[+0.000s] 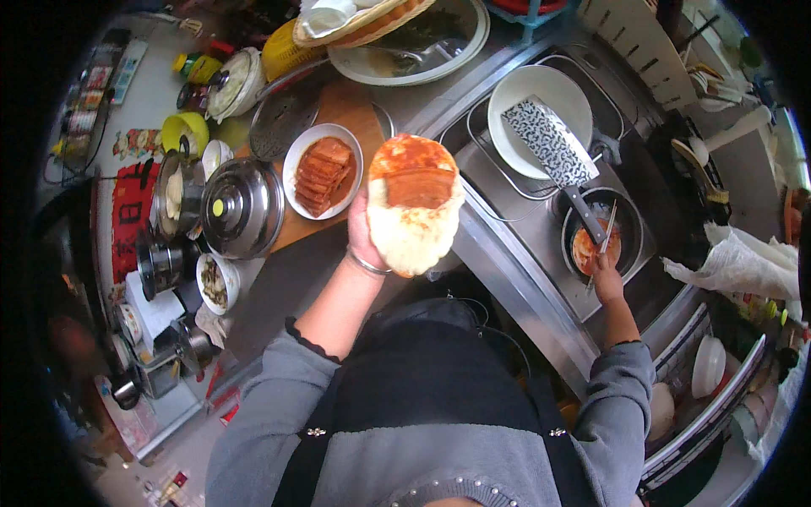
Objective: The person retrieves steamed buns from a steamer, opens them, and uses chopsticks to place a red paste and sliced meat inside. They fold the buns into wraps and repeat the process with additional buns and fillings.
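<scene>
My left hand [363, 232] holds up an opened flatbread [414, 203], pale below and smeared with red sauce on top, with a slab of reddish meat lying in it. A silver bangle circles that wrist. My right hand [605, 275] reaches to a small dark bowl of orange-red sauce [595, 245] set in the steel counter and grips chopsticks [606, 235] whose tips dip into the bowl. A cleaver with a speckled blade [551, 139] lies across a white bowl [541, 118], its dark handle pointing toward the sauce bowl.
A white plate of sliced red braised meat [322, 173] sits on a wooden board [338, 110]. To the left stand a steel lidded pot [241, 207], small bowls and jars. A crumpled white bag [739, 266] lies at right. A large round tray [422, 51] is at the top.
</scene>
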The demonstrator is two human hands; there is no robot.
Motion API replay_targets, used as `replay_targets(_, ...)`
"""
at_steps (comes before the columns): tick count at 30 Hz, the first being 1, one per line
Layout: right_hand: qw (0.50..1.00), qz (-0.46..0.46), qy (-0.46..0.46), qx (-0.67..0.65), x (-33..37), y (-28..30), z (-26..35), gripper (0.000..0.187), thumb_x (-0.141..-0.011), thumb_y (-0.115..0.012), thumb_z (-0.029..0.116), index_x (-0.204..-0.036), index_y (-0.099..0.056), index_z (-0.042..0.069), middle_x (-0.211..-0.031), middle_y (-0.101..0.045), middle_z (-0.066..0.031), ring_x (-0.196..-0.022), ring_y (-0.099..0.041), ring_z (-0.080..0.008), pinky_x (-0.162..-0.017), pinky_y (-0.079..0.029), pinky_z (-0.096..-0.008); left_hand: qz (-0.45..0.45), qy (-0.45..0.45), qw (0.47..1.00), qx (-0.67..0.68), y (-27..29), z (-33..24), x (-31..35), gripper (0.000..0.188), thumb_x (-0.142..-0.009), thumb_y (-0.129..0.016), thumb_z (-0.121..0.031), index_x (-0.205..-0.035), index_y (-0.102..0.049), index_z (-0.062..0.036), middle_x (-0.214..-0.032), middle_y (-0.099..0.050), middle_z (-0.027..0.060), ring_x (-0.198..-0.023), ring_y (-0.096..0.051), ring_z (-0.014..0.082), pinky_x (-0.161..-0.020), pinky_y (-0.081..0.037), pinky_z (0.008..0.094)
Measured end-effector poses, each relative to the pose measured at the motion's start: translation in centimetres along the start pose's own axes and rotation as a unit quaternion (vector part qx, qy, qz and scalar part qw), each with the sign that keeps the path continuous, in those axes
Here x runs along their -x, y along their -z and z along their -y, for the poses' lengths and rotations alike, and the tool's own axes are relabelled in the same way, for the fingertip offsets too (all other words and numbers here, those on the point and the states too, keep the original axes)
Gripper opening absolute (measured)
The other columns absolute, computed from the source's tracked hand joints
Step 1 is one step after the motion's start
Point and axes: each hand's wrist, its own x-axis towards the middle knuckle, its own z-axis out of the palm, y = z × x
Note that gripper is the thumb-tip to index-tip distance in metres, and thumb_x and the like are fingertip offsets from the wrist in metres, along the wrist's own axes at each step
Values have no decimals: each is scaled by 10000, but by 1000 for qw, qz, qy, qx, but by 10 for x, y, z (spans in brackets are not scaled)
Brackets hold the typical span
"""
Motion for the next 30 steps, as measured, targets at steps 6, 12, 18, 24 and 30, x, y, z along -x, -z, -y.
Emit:
replay_targets(6,963,-196,-55,-175,52,49,46,205,-852,-544,178,-1033,-592,95,-973,-582,-114,-826,-576,-337,-729,-470,-375,-7,-3,1000,16,-5,11,-9,570,-858,-433,-399,-1293,-434,-30,-1303,-479,176,-1173,-476,356,-1009,-363,467)
replay_targets(12,814,-506,249,-140,50,134,198,349,-650,-731,54,-970,-600,101,-926,-554,-118,-814,-562,-284,-719,-471,-378,34,64,995,73,-14,17,-14,572,-892,-373,-437,-1325,-402,-65,-1329,-451,162,-1197,-453,357,-1007,-361,493)
replay_targets(18,757,-550,315,-161,9,216,295,354,-544,-716,61,-875,-621,144,-1048,-452,-105,-914,-506,-275,-756,-456,-361,53,60,994,76,-22,9,-1,554,-877,-415,-380,-1295,-430,-16,-1300,-480,181,-1171,-476,358,-1015,-354,463)
replay_targets(24,796,-479,265,-260,14,246,331,277,-583,-765,57,-794,-593,108,-1080,-426,-118,-1028,-443,-265,-868,-389,-365,119,56,991,16,-30,-15,17,684,-874,-360,-535,-1395,-293,-96,-1397,-358,170,-1249,-391,383,-1014,-338,536)
replay_targets(30,796,-260,159,-523,-2,274,348,569,-706,-757,269,-1154,-503,28,-1159,-469,-121,-1121,-456,-242,-908,-410,-364,151,126,980,23,-34,-34,35,719,-820,-465,-526,-1407,-275,-157,-1432,-297,150,-1290,-313,403,-1015,-255,629)
